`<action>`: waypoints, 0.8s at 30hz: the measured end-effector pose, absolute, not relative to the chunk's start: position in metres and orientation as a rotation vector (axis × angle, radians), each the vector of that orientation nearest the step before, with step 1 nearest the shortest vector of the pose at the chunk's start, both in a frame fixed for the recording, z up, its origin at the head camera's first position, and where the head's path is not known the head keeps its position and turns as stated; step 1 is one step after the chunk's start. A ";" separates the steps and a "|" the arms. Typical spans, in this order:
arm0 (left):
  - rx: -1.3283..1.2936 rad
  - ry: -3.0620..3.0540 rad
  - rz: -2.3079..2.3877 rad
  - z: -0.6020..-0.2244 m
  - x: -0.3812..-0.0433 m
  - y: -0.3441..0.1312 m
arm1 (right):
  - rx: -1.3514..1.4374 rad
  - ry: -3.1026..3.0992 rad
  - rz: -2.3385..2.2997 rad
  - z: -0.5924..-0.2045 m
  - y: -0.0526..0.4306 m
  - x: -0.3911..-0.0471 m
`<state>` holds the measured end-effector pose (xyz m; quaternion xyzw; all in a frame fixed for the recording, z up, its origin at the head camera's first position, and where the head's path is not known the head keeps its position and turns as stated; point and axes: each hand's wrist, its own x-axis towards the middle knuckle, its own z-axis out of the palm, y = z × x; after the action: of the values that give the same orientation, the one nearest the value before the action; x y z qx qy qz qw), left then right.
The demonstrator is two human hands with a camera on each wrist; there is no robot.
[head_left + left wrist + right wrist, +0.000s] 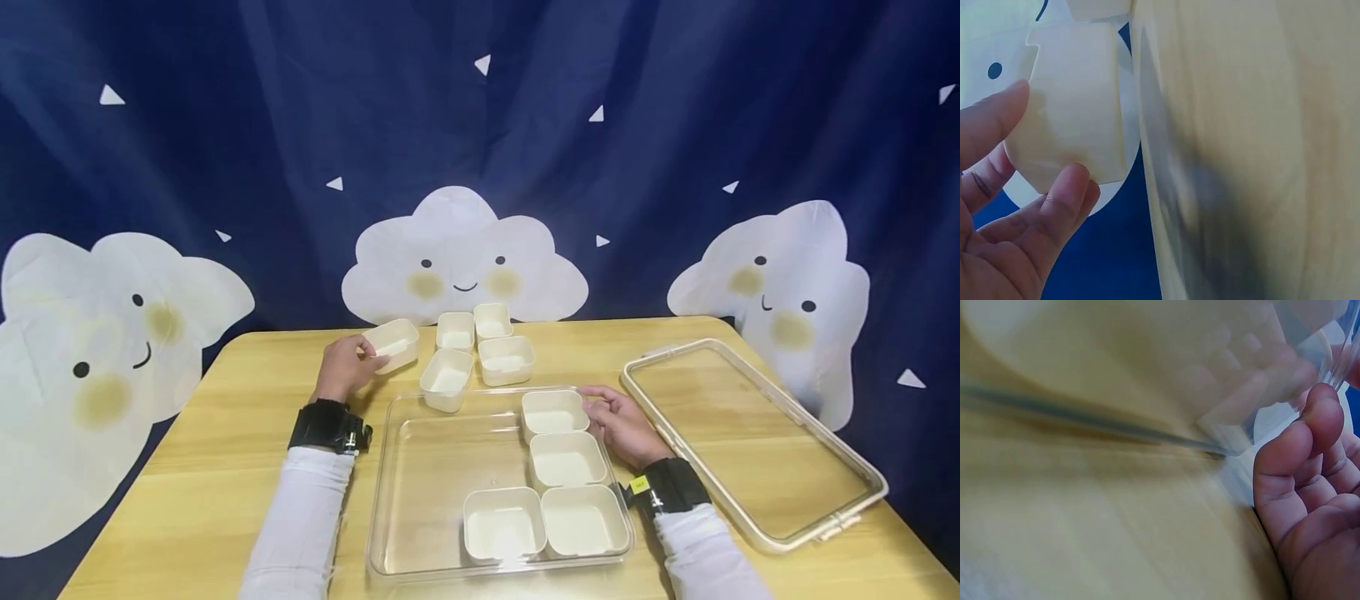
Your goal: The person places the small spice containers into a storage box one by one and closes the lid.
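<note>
My left hand (347, 367) grips a cream oblong bin (393, 343) by its near left side, at the back left of the table. In the left wrist view, the thumb and fingertips press against the bin's walls (1079, 100). My right hand (624, 427) is at the back right corner of a clear plastic box (450, 467), pinching its rim between thumb and fingers. Inside that box, cream bins (567, 458) line the right side, with another bin (504, 525) beside them at the front. The right wrist view shows the thumb (1322, 419) right at the clear rim.
Several cream bins (506, 360) are grouped behind the box, the nearest one (447, 379) overlapping its back rim in this view. A clear lid with a pale frame (750, 433) lies at the right of the table (187, 467). Behind hangs a dark blue cloud-patterned curtain (405, 108).
</note>
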<state>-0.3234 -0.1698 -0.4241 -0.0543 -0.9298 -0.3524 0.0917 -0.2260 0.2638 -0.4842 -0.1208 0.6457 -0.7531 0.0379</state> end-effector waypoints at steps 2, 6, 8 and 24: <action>-0.136 -2.759 -1.056 -0.423 -0.321 -0.171 | -0.364 1.976 -2.302 -0.485 0.262 -0.227; -0.125 -2.729 -1.071 -0.420 -0.318 -0.171 | -0.342 1.993 -2.297 -0.485 0.261 -0.227; -0.131 -2.705 -1.073 -0.419 -0.318 -0.170 | -0.339 2.005 -2.300 -0.485 0.261 -0.227; -0.126 -2.645 -1.100 -0.411 -0.317 -0.168 | -0.322 2.016 -2.285 -0.482 0.262 -0.225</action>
<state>-0.3175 -0.1680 -0.4114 -0.0436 -0.9139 -0.3799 0.1365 -0.2246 0.2622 -0.4816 -0.1050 0.6574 -0.7452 0.0385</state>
